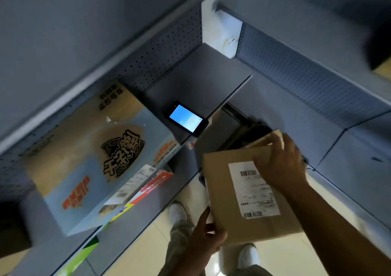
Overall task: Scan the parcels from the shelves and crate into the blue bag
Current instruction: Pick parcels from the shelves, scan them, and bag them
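A brown cardboard parcel (224, 191) with a white barcode label (251, 193) facing up is held in front of the shelves. My left hand (206, 236) grips its near lower corner from below. My right hand (281, 165) lies on its top far edge, covering part of the label. A handheld scanner (185, 118) with a lit blue screen lies on the grey shelf (203, 81), a little beyond the parcel. The blue bag is not in view.
A large printed carton (95, 159) sits on the shelf at the left, with smaller colourful boxes (152, 185) below it. Perforated grey back panels (306, 81) and shelf edges close in on both sides. Tiled floor and my white shoes (178, 213) show below.
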